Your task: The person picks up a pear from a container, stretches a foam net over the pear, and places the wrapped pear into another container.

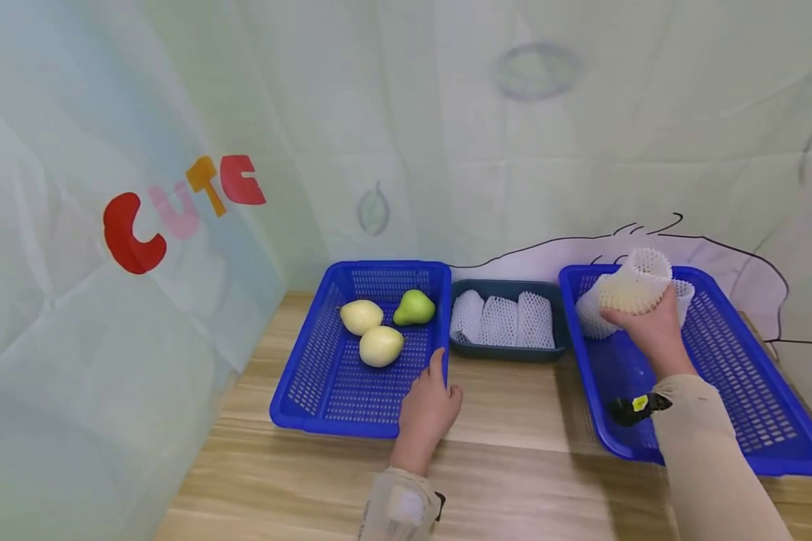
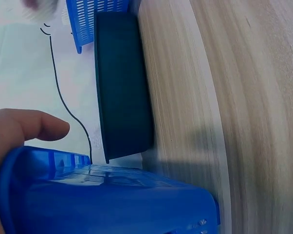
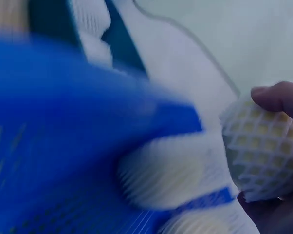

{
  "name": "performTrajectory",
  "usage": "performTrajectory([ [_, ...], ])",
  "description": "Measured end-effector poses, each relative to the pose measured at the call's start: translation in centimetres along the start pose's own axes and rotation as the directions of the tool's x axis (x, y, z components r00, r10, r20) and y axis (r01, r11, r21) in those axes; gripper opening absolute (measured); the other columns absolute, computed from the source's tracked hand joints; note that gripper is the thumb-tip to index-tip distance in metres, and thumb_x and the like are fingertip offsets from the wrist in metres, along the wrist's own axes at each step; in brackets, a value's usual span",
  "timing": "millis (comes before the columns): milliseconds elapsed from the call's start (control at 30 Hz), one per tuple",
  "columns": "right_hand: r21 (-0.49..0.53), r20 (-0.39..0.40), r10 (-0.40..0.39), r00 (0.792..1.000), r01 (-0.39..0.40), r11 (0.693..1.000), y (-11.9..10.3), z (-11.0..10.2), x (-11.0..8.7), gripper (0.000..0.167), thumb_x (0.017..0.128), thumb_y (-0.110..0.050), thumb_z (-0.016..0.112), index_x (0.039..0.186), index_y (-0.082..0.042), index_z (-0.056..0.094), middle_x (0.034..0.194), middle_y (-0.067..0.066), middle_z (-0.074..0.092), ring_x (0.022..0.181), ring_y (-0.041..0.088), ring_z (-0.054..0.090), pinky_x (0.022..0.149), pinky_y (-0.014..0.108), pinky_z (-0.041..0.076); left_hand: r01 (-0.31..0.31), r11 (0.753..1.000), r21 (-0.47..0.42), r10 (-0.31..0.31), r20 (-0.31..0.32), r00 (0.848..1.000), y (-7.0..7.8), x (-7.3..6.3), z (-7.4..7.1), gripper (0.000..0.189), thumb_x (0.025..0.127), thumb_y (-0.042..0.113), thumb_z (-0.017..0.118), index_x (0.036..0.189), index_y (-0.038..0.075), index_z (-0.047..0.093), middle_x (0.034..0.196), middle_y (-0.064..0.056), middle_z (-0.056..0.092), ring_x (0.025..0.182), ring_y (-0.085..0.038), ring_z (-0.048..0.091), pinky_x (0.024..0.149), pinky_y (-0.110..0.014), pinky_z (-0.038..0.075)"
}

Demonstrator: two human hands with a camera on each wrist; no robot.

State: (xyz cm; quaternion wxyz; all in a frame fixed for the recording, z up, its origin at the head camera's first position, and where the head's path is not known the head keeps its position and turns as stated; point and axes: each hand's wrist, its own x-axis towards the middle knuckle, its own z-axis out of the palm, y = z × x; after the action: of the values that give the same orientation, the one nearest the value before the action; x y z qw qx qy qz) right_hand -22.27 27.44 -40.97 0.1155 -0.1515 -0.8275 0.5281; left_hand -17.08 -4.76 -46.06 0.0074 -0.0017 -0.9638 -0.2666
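Head view: nearest us, the R sleeve [image 1: 713, 458] crosses the bottom R, reaching over the near rim of the R basket [image 1: 751, 391], blue mesh. We see the R grip [image 1: 655, 334] closed round a netted pear [image 1: 628, 294], pale fruit in white foam mesh, at the basket's back L; other wrapped fruit [image 1: 591, 312] lies beside it. L grip [image 1: 429, 406] is relaxed on the R rim of the L basket [image 1: 331, 430], holding no fruit, prob. to steady it. In there, two pale pears [image 1: 372, 334] & one green pear [image 1: 416, 308], all bare. Between baskets on the wood tabletop [image 1: 501, 421], a dark tray [image 1: 507, 353] w/ three foam nets [image 1: 499, 321], prob. central so either hand can reach.

L wrist view: we see one finger bent loosely past the L basket's rim, not pinching; tray beyond, contents hidden.

R wrist view (blurry): thumb on one side of the netted pear, fingers opp., cupped prob. to keep sleeve on fruit. Two wrapped pieces nearby; can't tell if touching.
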Motion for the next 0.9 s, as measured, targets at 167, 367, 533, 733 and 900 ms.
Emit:
performTrajectory([
  [167,-0.062,0.058,0.051,0.997,-0.048,0.997,2.8,-0.5,0.2,0.103,0.076,-0.022,0.073,0.142,0.001,-0.003,0.138,0.034,0.021,0.125,0.047,0.025,0.102,0.058,0.022,-0.001,1.000,0.000,0.001,-0.017,1.000,-0.1,0.0,0.1,0.060,0.085,0.025,0.057,0.140,0.015,0.035,0.115,-0.017,0.059,0.099,-0.033,0.058,0.074,-0.049,0.048],
  [367,-0.074,0.091,0.109,0.990,-0.102,0.992,4.7,-0.1,0.5,0.106,0.075,-0.018,0.073,0.142,0.004,-0.005,0.139,0.037,0.018,0.126,0.049,0.022,0.103,0.057,0.021,-0.003,1.000,-0.002,0.003,-0.014,1.000,-0.1,0.0,0.1,0.060,0.085,0.026,0.057,0.140,0.016,0.035,0.115,-0.017,0.059,0.100,-0.033,0.058,0.075,-0.049,0.048],
  [533,-0.080,0.133,0.090,0.987,-0.080,0.994,5.6,0.1,0.7,0.105,0.074,-0.018,0.074,0.141,0.006,-0.004,0.137,0.038,0.021,0.124,0.049,0.025,0.101,0.058,0.023,-0.005,1.000,-0.004,0.005,-0.021,1.000,-0.1,0.0,0.1,0.060,0.085,0.026,0.057,0.140,0.015,0.035,0.115,-0.018,0.059,0.100,-0.034,0.058,0.075,-0.049,0.048],
  [733,-0.075,0.181,0.105,0.978,-0.092,0.993,6.2,0.1,0.7,0.108,0.075,-0.020,0.075,0.142,0.005,-0.006,0.137,0.037,0.019,0.124,0.049,0.023,0.101,0.059,0.021,-0.004,1.000,-0.006,0.004,-0.016,1.000,-0.1,0.0,0.1,0.060,0.085,0.026,0.056,0.140,0.016,0.035,0.116,-0.018,0.058,0.101,-0.034,0.058,0.075,-0.049,0.048],
  [900,-0.064,0.230,0.087,0.969,-0.074,0.995,6.6,0.2,0.8,0.103,0.074,-0.015,0.074,0.139,0.009,-0.002,0.134,0.037,0.022,0.119,0.047,0.027,0.100,0.058,0.023,0.000,1.000,-0.012,0.000,-0.014,1.000,-0.1,0.0,0.0,0.060,0.085,0.026,0.057,0.140,0.016,0.035,0.117,-0.017,0.058,0.102,-0.034,0.057,0.076,-0.049,0.048],
])
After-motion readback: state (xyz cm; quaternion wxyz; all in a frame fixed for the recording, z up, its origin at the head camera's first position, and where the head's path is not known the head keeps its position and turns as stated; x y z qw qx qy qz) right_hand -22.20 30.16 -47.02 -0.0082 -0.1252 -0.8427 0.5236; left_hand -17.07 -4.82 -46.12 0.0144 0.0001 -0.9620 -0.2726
